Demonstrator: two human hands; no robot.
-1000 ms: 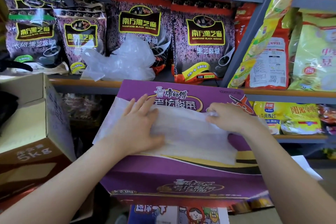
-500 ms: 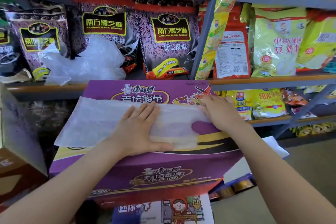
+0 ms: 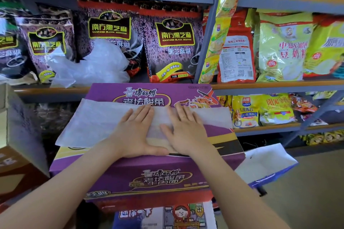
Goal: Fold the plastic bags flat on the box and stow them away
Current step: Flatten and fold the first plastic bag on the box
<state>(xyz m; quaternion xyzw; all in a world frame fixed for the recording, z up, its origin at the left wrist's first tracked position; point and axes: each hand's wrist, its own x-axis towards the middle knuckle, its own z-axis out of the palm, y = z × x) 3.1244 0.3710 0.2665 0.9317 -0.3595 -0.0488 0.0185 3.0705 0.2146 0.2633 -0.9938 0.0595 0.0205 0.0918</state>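
A translucent white plastic bag (image 3: 89, 122) lies spread flat across the top of a purple noodle box (image 3: 149, 173). My left hand (image 3: 135, 132) presses on the bag's middle with straight fingers. Beside it, my right hand (image 3: 186, 130) lies flat on the bag as well, fingers pointing away from me. The bag's right end (image 3: 216, 117) reaches the box's right edge. A crumpled heap of more white plastic bags (image 3: 96, 65) sits on the shelf behind the box.
Shelves hold dark sesame packets (image 3: 175, 42) behind and yellow snack bags (image 3: 284, 46) to the right. A cardboard box (image 3: 20, 135) stands at the left. A white and blue bag (image 3: 268, 163) lies right of the purple box, near the floor.
My right hand slid from the bag's right end to its middle, next to my left hand, and now lies flat. The bag looks smoothed out. The camera view shifted right.
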